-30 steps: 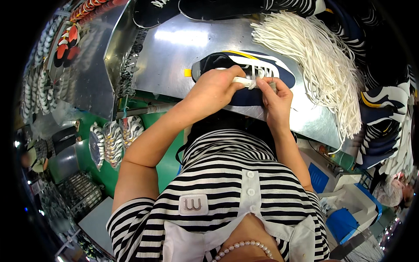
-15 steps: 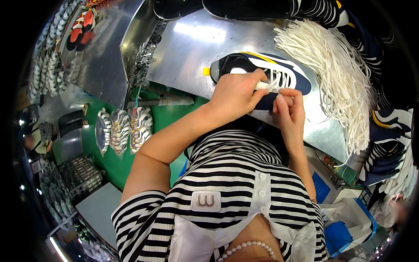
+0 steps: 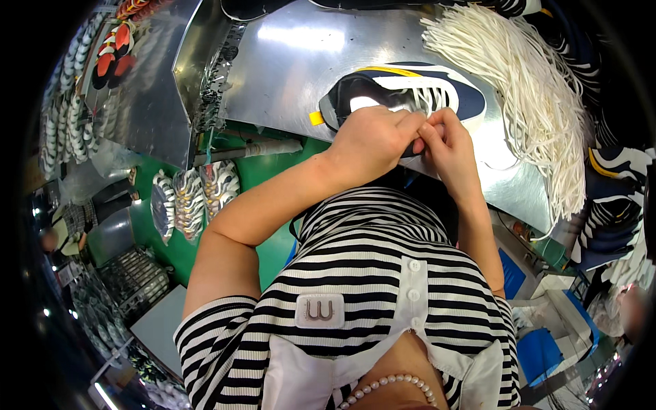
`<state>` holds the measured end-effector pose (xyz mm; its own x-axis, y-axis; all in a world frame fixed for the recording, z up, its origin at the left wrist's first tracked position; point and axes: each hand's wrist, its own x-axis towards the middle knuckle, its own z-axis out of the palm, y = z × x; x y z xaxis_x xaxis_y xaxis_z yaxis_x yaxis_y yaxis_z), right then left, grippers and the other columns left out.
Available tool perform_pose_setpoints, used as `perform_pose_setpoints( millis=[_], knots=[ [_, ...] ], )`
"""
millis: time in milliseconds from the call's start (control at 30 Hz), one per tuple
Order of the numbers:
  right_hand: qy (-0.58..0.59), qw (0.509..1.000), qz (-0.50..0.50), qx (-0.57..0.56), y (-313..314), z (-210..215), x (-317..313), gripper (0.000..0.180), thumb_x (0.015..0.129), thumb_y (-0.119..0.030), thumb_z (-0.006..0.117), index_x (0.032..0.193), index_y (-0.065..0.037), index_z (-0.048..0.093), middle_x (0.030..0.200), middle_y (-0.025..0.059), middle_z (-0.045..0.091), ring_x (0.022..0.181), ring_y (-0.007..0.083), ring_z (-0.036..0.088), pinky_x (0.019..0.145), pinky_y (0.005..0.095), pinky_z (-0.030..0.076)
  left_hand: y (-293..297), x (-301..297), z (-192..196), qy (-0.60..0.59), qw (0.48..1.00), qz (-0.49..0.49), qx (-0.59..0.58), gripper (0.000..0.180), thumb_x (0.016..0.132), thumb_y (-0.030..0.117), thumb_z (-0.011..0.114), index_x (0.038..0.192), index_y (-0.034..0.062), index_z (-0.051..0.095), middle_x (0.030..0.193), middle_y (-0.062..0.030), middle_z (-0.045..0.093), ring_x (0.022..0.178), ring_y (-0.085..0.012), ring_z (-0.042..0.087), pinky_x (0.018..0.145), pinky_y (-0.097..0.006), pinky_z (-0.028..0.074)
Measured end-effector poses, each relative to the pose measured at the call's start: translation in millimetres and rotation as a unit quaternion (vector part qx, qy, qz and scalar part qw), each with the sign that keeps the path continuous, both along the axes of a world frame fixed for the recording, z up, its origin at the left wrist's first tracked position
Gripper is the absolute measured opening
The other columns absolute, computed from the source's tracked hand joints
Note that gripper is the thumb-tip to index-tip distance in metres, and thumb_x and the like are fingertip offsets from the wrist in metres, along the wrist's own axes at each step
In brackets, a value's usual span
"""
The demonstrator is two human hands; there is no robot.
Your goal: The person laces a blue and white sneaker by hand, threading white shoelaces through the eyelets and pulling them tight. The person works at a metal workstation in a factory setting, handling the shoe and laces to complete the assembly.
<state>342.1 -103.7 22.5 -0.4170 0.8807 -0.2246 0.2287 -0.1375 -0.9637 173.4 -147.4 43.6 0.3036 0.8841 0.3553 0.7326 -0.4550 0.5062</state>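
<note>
A dark navy sneaker (image 3: 470, 99) with white overlays, a yellow stripe and a yellow heel tab lies on its sole on the metal table, toe to the right. White shoelace (image 3: 430, 98) crosses its throat in several rows. Over the shoe's near side, my left hand (image 3: 376, 140) is closed, thumb and forefinger pinched together. My right hand (image 3: 451, 152) meets it there, its fingertips pressed against the left ones. Both pinch the shoelace, mostly hidden behind the fingers. The hands also cover part of the sneaker's near side.
A big bundle of loose white laces (image 3: 512, 89) lies right of the sneaker on the metal table (image 3: 273, 82). More navy shoes (image 3: 611, 212) are stacked at the far right. Bagged shoes (image 3: 188, 201) sit on the green floor at left. A second metal surface (image 3: 147, 102) adjoins.
My right hand has moved up and left, and its fingertips now meet my left hand's. My left hand has turned over the lace, hiding the white piece seen before.
</note>
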Motion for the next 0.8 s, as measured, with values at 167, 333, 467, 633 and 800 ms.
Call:
perform_pose_setpoints(
  millis=[167, 333, 467, 633, 800],
  knots=[
    [-0.117, 0.992, 0.053, -0.017, -2, 39, 41, 0.015, 0.096, -0.017, 0.06, 0.095, -0.002, 0.061, 0.064, 0.0013, 0.057, 0.06, 0.0083, 0.052, 0.058, 0.0253, 0.043, -9, -8, 2, -0.035, 0.994, 0.075, -0.07, 0.024, 0.085, 0.019, 0.071, 0.106, 0.0084, 0.065, 0.084, -0.0127, 0.069, 0.071, -0.0305, 0.067, 0.061, -0.037, 0.051],
    [0.034, 0.981, -0.102, 0.163, 22, 5, 25, 0.018, 0.097, -0.015, 0.061, 0.109, -0.001, 0.06, 0.077, 0.0039, 0.063, 0.069, 0.0088, 0.056, 0.063, 0.0232, 0.045, 4, -11, 12, -0.059, 0.972, 0.014, -0.226, 0.02, 0.084, 0.019, 0.073, 0.1, 0.0074, 0.069, 0.085, -0.0126, 0.071, 0.071, -0.0313, 0.067, 0.062, -0.038, 0.051],
    [-0.088, 0.942, -0.145, 0.29, 29, -23, 14, 0.021, 0.098, -0.019, 0.061, 0.109, -0.002, 0.061, 0.073, 0.0082, 0.065, 0.061, 0.013, 0.059, 0.058, 0.0261, 0.046, 14, -24, 30, 0.141, 0.947, -0.065, -0.281, 0.023, 0.085, 0.022, 0.071, 0.098, 0.0033, 0.07, 0.075, -0.0153, 0.068, 0.066, -0.033, 0.065, 0.061, -0.04, 0.051],
    [0.048, 0.968, -0.162, 0.185, 29, -19, 23, 0.02, 0.098, -0.016, 0.06, 0.111, 0.0, 0.06, 0.076, 0.0038, 0.064, 0.066, 0.0084, 0.056, 0.06, 0.0221, 0.044, -5, -30, 18, 0.055, 0.992, -0.071, -0.085, 0.04, 0.083, 0.02, 0.076, 0.116, 0.0023, 0.061, 0.103, -0.0164, 0.067, 0.085, -0.0334, 0.063, 0.075, -0.039, 0.05],
    [0.189, 0.96, -0.17, 0.114, 20, -14, 30, 0.023, 0.1, -0.012, 0.057, 0.118, 0.001, 0.058, 0.078, 0.0008, 0.06, 0.063, 0.0028, 0.046, 0.055, 0.0174, 0.034, -92, -32, -22, -0.035, 0.972, 0.203, 0.112, 0.06, 0.076, -0.006, 0.075, 0.129, 0.0035, 0.047, 0.124, -0.0181, 0.055, 0.101, -0.0271, 0.058, 0.088, -0.038, 0.048]
  ],
)
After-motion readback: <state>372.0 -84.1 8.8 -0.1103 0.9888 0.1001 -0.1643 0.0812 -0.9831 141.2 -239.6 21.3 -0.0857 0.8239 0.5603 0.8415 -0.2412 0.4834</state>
